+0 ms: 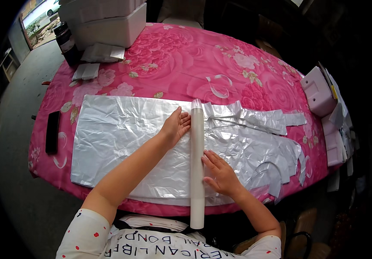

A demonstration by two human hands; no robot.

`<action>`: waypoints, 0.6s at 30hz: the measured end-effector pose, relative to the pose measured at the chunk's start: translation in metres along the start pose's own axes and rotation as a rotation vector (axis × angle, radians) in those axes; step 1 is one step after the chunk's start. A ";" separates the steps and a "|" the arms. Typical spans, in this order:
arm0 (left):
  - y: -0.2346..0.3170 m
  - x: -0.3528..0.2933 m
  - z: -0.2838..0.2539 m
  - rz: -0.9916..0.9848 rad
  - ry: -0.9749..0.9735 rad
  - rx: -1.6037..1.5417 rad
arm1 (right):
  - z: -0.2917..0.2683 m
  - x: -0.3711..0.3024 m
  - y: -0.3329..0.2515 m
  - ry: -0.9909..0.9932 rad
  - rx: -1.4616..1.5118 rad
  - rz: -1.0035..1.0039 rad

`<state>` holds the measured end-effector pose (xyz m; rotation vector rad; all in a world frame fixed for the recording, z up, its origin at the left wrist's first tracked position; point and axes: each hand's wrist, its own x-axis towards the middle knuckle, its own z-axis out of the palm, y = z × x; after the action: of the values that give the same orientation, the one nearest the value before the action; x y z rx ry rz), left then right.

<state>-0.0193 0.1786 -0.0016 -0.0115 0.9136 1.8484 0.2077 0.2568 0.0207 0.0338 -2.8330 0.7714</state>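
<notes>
A pale, whitish tube [197,172] stands lengthwise across a stack of thin, shiny plastic sheets [125,138]. Its near end juts past the table's front edge, and some of the film shows at its far end. To its right the sheets end in loose straps and curved cut-outs [276,172]. My left hand [177,127] lies on the sheets just left of the tube's far part, with fingers loosely extended toward it. On the other side, my right hand [221,175] has its fingers apart, with the fingertips at the tube's right edge. Neither hand is wrapped around anything.
A pink flowered cloth [164,56] covers the table. At the left lies a black phone [53,132]. White foam boxes [108,28], a dark bottle [66,43] and small plastic packets [102,52] stand at the far left. Another foam box [318,90] with papers is at the right edge.
</notes>
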 end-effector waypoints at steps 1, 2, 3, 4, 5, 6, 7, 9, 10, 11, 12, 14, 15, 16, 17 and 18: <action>0.002 0.001 -0.003 -0.003 0.015 0.050 | 0.001 0.002 0.000 -0.035 -0.036 -0.031; 0.005 0.000 -0.007 -0.003 0.034 0.098 | 0.003 0.005 0.002 -0.060 -0.058 -0.059; 0.010 -0.003 -0.004 -0.007 0.044 0.145 | 0.002 0.009 0.005 -0.085 -0.085 -0.081; 0.014 -0.011 -0.004 0.053 0.058 0.246 | 0.002 0.012 0.006 -0.110 -0.112 -0.107; 0.019 -0.023 -0.006 0.114 0.075 0.346 | 0.005 0.018 0.004 -0.121 -0.125 -0.123; 0.027 -0.037 -0.004 0.175 0.088 0.445 | 0.011 0.026 -0.002 -0.131 -0.142 -0.137; 0.034 -0.049 -0.009 0.227 0.077 0.451 | 0.020 0.034 -0.009 -0.142 -0.152 -0.151; 0.053 -0.073 -0.027 0.332 0.058 0.464 | 0.045 0.065 -0.035 -0.122 -0.094 -0.195; 0.063 -0.086 -0.038 0.384 0.078 0.477 | 0.058 0.083 -0.056 -0.098 -0.085 -0.263; 0.074 -0.099 -0.049 0.436 0.100 0.489 | 0.071 0.101 -0.078 -0.129 -0.050 -0.361; 0.085 -0.110 -0.057 0.476 0.119 0.487 | 0.089 0.112 -0.100 -0.203 0.099 -0.455; 0.103 -0.136 -0.072 0.539 0.167 0.494 | 0.108 0.122 -0.144 -0.384 0.551 -0.572; 0.110 -0.153 -0.082 0.576 0.190 0.495 | 0.104 0.126 -0.155 -0.396 0.577 -0.604; 0.114 -0.168 -0.099 0.597 0.204 0.509 | 0.098 0.132 -0.161 -0.410 0.602 -0.636; 0.116 -0.187 -0.117 0.616 0.218 0.522 | 0.093 0.138 -0.161 -0.424 0.628 -0.667; 0.115 -0.206 -0.135 0.624 0.245 0.523 | 0.091 0.141 -0.155 -0.316 0.631 -0.629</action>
<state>-0.0655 -0.0843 0.0510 0.4200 1.6963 2.1312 0.0642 0.0821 0.0501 1.1522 -2.4408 1.5240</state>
